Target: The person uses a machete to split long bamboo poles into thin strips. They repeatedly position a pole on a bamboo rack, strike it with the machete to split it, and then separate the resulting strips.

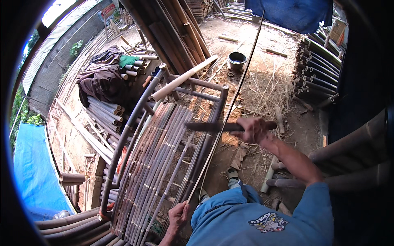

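My left hand is closed around the near end of a long, thin bamboo strip, beside the bamboo bench. The strip slants up and away to the far right. In my right hand is the handle of a machete, its dark blade pointing left across the strip. Blade and hand are slightly blurred, and I cannot tell whether the blade touches the strip. To the left stands the bamboo bench, its seat made of many narrow slats. A pale bamboo pole lies across its far end.
A black bucket stands on the ground beyond the bench. Stacked bamboo poles fill the right side, and thick poles lean at the back. Bamboo shavings litter the ground. Dark cloth covers a pile at left, near a blue tarp.
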`<state>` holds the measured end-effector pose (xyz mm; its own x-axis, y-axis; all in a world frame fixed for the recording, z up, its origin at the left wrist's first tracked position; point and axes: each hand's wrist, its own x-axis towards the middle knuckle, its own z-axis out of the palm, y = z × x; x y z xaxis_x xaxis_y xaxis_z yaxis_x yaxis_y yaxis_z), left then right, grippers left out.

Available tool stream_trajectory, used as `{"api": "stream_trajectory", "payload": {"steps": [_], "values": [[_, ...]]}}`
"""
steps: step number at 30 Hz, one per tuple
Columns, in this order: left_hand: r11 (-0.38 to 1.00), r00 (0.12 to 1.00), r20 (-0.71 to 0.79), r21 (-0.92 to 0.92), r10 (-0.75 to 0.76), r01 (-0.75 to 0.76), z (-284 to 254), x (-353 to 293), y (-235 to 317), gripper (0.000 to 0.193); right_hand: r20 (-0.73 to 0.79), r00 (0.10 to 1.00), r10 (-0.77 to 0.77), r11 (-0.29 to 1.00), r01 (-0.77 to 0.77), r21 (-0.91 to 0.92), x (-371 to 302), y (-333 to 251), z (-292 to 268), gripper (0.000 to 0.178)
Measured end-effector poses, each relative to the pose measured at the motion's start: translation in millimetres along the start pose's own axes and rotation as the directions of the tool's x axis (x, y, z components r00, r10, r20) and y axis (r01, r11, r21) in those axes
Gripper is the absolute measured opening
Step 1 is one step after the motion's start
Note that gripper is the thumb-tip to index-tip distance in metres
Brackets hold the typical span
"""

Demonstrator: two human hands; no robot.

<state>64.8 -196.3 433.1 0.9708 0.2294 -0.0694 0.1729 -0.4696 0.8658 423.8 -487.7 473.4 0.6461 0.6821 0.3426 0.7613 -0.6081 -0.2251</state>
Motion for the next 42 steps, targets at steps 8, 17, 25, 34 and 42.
{"api": "stream_trajectory", "payload": {"steps": [8, 17, 25, 34, 42], "values": [[0.992, 0.992, -0.005, -0.001, -0.129, 0.129, -14.3, -56.8, -55.6, 0.016, -0.082, 0.825, 0.559, 0.805, -0.564, -0.187, 21.5, 131.3, -78.4, 0.063], [0.929, 0.987, -0.017, 0.335, -0.163, 0.159, -71.4, -118.7, -144.8, 0.035, -0.330, 0.488, 0.808, 0.453, -0.873, -0.181, -5.6, 241.4, -162.4, 0.079], [0.772, 0.895, 0.339, -0.470, -0.290, 0.428, 37.4, 86.7, 35.2, 0.033, 0.102, 0.712, 0.695, 0.707, -0.702, 0.081, -4.6, 12.0, -59.6, 0.065], [0.837, 0.939, 0.302, -0.463, -0.162, 0.293, 55.5, 160.2, 90.7, 0.034, 0.033, 0.940, 0.338, 0.894, -0.332, 0.302, -54.5, -121.2, 23.9, 0.054], [0.862, 0.976, 0.172, -0.467, -0.131, 0.198, 57.6, 130.3, 94.1, 0.036, -0.010, 0.920, 0.392, 0.903, -0.382, 0.196, -29.7, -78.1, 14.2, 0.058]]}}
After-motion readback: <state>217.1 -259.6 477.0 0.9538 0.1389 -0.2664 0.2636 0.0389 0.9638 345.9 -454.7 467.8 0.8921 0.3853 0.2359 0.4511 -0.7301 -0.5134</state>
